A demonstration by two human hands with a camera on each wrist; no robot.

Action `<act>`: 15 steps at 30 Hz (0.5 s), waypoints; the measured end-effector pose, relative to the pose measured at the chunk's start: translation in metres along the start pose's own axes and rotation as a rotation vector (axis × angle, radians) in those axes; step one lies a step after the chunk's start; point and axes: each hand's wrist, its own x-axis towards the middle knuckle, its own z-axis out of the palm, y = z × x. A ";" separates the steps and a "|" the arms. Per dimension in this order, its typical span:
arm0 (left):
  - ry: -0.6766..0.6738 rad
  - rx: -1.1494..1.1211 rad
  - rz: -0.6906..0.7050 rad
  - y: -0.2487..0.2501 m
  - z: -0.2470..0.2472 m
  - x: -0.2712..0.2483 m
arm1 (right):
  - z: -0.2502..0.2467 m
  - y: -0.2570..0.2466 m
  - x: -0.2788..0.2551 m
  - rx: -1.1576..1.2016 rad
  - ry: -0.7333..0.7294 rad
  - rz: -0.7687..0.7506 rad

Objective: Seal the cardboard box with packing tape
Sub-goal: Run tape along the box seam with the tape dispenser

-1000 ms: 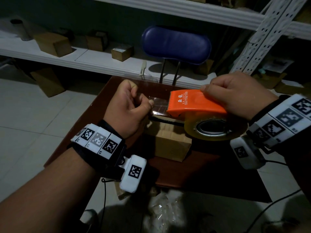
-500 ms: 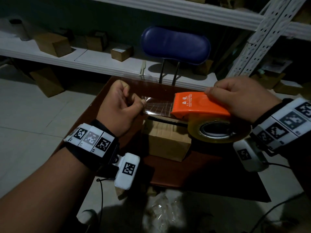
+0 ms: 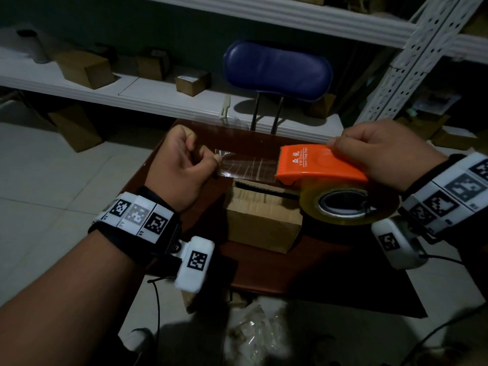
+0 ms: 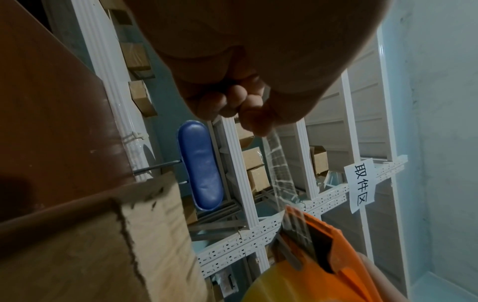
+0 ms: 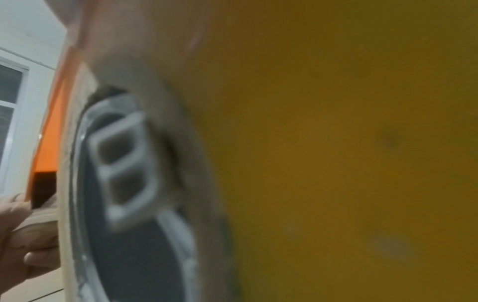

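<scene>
left hand point(image 3: 182, 165): pinches the free end of the clear tape strip point(image 3: 248, 167)
right hand point(image 3: 383, 151): grips the orange tape dispenser point(image 3: 317, 165)
cardboard box point(image 3: 261, 217): on the brown table point(image 3: 303, 268), under the stretched strip, top flap seam untaped

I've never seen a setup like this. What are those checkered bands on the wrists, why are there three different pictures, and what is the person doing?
No robot here: a person wears cameras and patterned marker bands. The wide picture comes from a head camera; the other two look along each wrist. The left hand pinches the free end of a clear tape strip. The right hand grips an orange tape dispenser holding a yellowish tape roll, which fills the blurry right wrist picture. Below the strip, a small cardboard box sits on a reddish-brown table. A blue chair back and shelves with boxes stand behind.
</scene>
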 end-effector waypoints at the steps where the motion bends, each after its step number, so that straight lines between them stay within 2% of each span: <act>1: 0.004 0.007 -0.002 0.000 -0.001 0.000 | 0.000 0.000 0.000 0.000 0.000 0.000; 7: 0.015 0.013 -0.040 -0.006 -0.010 -0.001 | 0.001 -0.003 0.000 -0.020 -0.026 0.015; 15: 0.070 0.035 -0.082 -0.014 -0.021 0.001 | 0.002 -0.034 0.014 -0.145 -0.068 0.003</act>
